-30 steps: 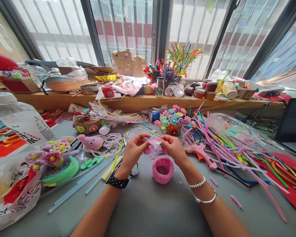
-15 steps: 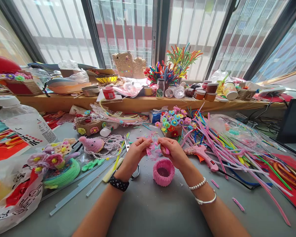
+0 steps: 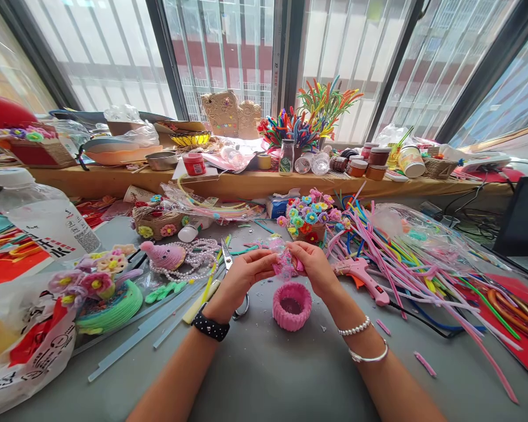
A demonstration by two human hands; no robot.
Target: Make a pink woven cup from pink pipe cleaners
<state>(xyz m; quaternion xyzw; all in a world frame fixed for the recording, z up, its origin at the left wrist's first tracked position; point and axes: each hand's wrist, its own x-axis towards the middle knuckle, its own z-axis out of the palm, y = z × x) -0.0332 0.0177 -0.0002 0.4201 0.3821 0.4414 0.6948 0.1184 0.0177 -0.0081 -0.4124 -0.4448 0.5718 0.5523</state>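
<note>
Between my hands, above the table, is a small clear plastic bag [image 3: 283,265] with pink and coloured bits showing through it. My left hand [image 3: 253,272] pinches its left side with fingers and thumb. On its right side, my right hand [image 3: 312,264] grips the plastic, and a bit of pink shows by its fingers. Just below stands a pink fuzzy round cup [image 3: 291,307], upright and open at the top, touched by neither hand. Scissors [image 3: 227,255] lie partly hidden behind my left hand. A pink glue gun [image 3: 364,279] rests to the right of my right hand.
Pink pipe cleaners [image 3: 396,258] spread over the right side. Clear glue sticks [image 3: 136,337], a pearl string [image 3: 205,255] and a green ring with fuzzy flowers [image 3: 110,310] lie on the left. A flower basket [image 3: 310,234] stands behind my hands; a water bottle [image 3: 44,217] stands far left.
My left hand has shifted right, and the two hands are closer together. The plastic bag looks more gathered between them. The pink cup has stayed in place.
</note>
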